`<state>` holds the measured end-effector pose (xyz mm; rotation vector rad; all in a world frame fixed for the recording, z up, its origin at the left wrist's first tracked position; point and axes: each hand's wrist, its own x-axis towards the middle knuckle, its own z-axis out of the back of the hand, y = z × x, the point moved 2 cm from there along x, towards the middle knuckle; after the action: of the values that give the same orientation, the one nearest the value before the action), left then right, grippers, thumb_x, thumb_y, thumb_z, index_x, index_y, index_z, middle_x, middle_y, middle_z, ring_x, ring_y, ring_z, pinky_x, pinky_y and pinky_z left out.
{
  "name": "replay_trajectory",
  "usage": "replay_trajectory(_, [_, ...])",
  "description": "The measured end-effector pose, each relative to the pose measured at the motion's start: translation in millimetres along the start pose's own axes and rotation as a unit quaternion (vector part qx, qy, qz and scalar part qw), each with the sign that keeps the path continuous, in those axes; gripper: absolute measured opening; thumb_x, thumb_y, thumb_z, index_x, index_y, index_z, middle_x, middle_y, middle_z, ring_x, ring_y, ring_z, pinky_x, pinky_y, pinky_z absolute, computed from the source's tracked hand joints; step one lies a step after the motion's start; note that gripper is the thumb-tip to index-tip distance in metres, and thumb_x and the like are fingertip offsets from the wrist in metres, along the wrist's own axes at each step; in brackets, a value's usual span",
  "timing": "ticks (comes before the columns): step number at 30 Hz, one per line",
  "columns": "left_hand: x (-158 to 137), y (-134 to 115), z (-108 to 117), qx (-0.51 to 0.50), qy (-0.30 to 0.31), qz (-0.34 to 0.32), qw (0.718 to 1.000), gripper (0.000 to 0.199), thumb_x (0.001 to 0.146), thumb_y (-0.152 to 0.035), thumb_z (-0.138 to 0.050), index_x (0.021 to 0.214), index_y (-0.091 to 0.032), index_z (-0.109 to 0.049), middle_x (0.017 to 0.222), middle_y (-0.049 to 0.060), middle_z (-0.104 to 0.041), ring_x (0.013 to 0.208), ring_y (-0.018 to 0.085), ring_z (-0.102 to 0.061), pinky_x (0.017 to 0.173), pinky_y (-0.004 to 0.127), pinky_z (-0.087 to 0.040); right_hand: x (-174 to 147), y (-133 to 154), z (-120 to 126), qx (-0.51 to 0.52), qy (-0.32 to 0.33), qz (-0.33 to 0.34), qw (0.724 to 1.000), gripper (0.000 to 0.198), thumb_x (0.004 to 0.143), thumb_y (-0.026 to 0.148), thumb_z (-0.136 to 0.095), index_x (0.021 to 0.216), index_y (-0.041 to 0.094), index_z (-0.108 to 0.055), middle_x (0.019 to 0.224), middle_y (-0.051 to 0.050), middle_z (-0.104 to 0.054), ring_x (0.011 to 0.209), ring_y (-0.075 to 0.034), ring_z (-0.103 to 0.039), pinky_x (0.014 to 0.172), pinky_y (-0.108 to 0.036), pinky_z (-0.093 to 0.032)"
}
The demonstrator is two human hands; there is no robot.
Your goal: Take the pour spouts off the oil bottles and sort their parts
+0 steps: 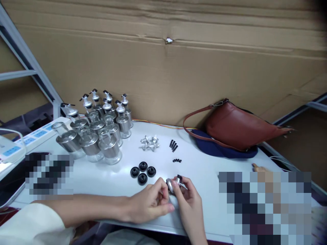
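Between the thumb and fingers of my right hand (pixel 190 200) is a silver pourer spout (pixel 170 185) with a black lever on top and a dark rim underneath. My left hand (pixel 150 204) is closed beside it, index finger curled close to the rim; whatever its fingertips pinch is hidden. Beyond my hands lie several round black stoppers (pixel 142 178) in a cluster. Farther back are loose silver spout parts (pixel 150 143), a row of black levers (pixel 173 146) and a line of tiny black pieces (pixel 177 160).
Several glass bottles with metal sleeves (pixel 88 144) stand at the left, the rear ones topped with pourers. A power strip (pixel 35 136) runs along the left edge. A brown bag (pixel 230 126) rests on a navy cloth item (pixel 222 149). Another person's hand (pixel 262 169) shows at right, partly pixelated.
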<state>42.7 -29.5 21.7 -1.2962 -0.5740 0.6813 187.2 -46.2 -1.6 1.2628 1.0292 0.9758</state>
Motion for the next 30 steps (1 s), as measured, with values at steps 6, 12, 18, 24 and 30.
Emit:
replay_trajectory(6, [3, 6, -3, -0.054, 0.131, 0.034, 0.989, 0.041, 0.084, -0.047, -0.050, 0.058, -0.017, -0.041, 0.047, -0.006, -0.040, 0.042, 0.005, -0.039, 0.043, 0.017, -0.032, -5, -4, 5, 0.028, -0.064, 0.001, 0.998, 0.039, 0.068, 0.046, -0.074, 0.090, 0.017, -0.060, 0.067, -0.001, -0.064, 0.051, -0.014, -0.061, 0.043, -0.023, -0.050])
replay_trajectory(12, [6, 14, -6, -0.137, 0.101, 0.099, 0.981, 0.051, 0.078, -0.061, -0.054, 0.059, -0.015, -0.047, 0.051, -0.002, -0.051, 0.041, 0.005, -0.046, 0.041, 0.016, -0.037, -8, -5, 9, 0.031, -0.077, -0.015, 0.996, 0.041, 0.067, 0.046, -0.075, 0.091, 0.017, -0.060, 0.065, 0.000, -0.064, 0.042, -0.011, -0.054, 0.039, -0.022, -0.046])
replay_trajectory(18, [7, 18, -6, -0.188, 0.084, 0.125, 0.971, 0.053, 0.074, -0.062, -0.059, 0.059, -0.012, -0.054, 0.051, -0.001, -0.053, 0.042, 0.007, -0.050, 0.044, 0.019, -0.041, -13, 1, 5, 0.035, -0.078, 0.000, 0.996, 0.034, 0.070, 0.045, -0.072, 0.086, 0.017, -0.061, 0.062, 0.000, -0.063, 0.043, -0.011, -0.054, 0.036, -0.020, -0.044])
replay_trajectory(24, [11, 17, -5, -0.204, 0.064, 0.111, 0.971, 0.038, 0.080, -0.049, -0.061, 0.077, -0.011, -0.056, 0.055, -0.003, -0.055, 0.048, 0.008, -0.053, 0.051, 0.020, -0.043, -9, 5, 5, -0.030, -0.050, 0.052, 0.997, 0.029, 0.075, 0.042, -0.067, 0.086, 0.015, -0.066, 0.059, -0.001, -0.063, 0.043, -0.012, -0.056, 0.038, -0.020, -0.046])
replay_trajectory(30, [11, 17, -4, -0.212, 0.052, 0.120, 0.968, 0.041, 0.083, -0.052, -0.055, 0.076, -0.013, -0.051, 0.053, -0.003, -0.054, 0.044, 0.007, -0.049, 0.046, 0.019, -0.039, -9, 3, 6, -0.147, -0.027, 0.170, 0.974, 0.032, 0.087, 0.032, -0.053, 0.109, 0.015, -0.068, 0.093, -0.009, -0.074, 0.077, -0.018, -0.071, 0.066, -0.025, -0.058])
